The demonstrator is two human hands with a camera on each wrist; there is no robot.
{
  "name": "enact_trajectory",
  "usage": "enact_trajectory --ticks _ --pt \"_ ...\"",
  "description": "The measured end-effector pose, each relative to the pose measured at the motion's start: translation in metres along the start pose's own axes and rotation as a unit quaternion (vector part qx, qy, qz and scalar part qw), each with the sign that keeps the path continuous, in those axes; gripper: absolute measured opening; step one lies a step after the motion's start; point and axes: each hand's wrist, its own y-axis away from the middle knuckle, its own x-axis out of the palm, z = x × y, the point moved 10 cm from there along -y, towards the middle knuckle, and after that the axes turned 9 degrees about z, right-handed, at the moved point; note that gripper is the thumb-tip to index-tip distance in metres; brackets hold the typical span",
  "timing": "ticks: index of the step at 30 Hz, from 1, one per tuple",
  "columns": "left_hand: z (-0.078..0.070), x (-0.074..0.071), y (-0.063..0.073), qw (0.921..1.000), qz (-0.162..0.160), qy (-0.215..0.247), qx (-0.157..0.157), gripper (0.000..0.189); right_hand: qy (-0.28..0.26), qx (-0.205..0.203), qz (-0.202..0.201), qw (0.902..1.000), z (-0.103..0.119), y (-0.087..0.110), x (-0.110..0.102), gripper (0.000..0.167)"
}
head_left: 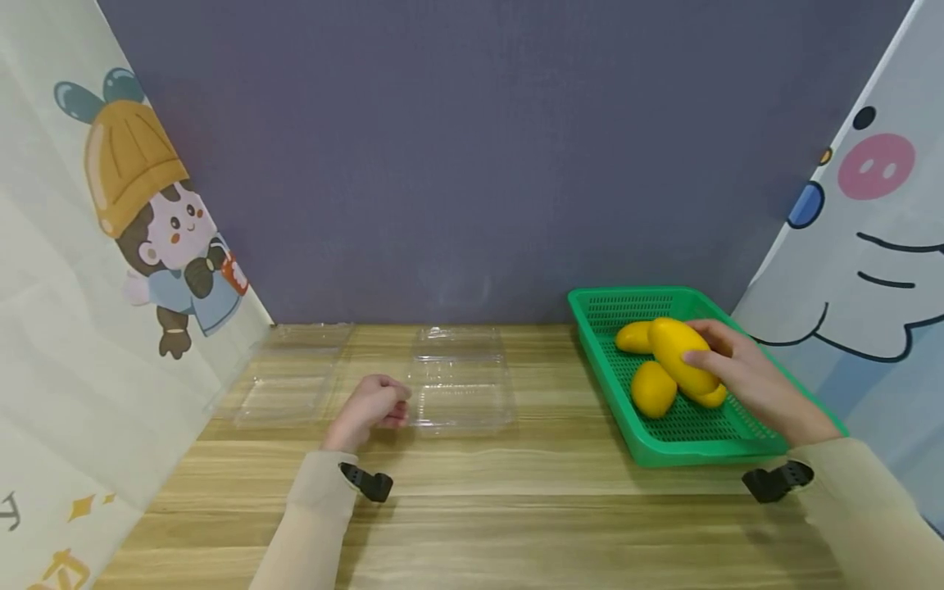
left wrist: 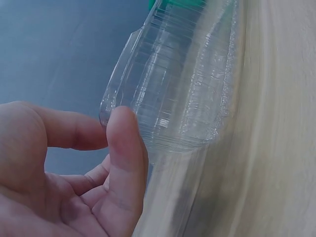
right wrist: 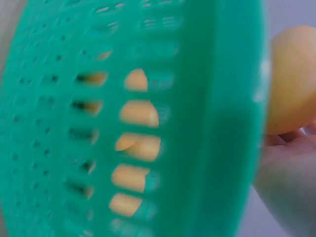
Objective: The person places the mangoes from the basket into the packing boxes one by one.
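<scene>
Head view: the right hand (head_left: 730,360) grips a yellow mango (head_left: 680,354) over the green basket (head_left: 708,453), long axis running eleven to four o'clock. From it, the clear container (head_left: 460,393) lies at nine, left hand (head_left: 374,403) nearer. Wooden table (head_left: 516,508) beneath, dark backdrop (head_left: 479,164) at twelve. Left wrist: thumb and finger pinch the container's edge. Right wrist: basket mesh dominates, mango at three.
</scene>
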Motion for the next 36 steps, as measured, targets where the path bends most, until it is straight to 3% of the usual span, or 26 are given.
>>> enact_trajectory --ticks 11,21,29,36 --pt "-0.001 0.009 -0.002 0.9998 0.012 0.013 0.001 0.019 -0.007 0.021 0.011 0.9997 0.031 -0.016 0.016 0.059" --pt "0.0 0.019 -0.006 0.9996 0.017 0.018 0.01 0.016 -0.014 -0.016 0.012 0.9997 0.064 -0.028 0.032 0.058" --pt "-0.001 0.028 -0.007 0.9992 0.022 0.029 0.013 0.015 -0.041 -0.032 0.027 0.9983 0.08 -0.034 0.046 0.055" --pt "-0.003 0.036 -0.007 0.999 0.02 0.036 0.017 0.011 -0.034 -0.039 0.028 0.9983 0.093 -0.041 0.059 0.053"
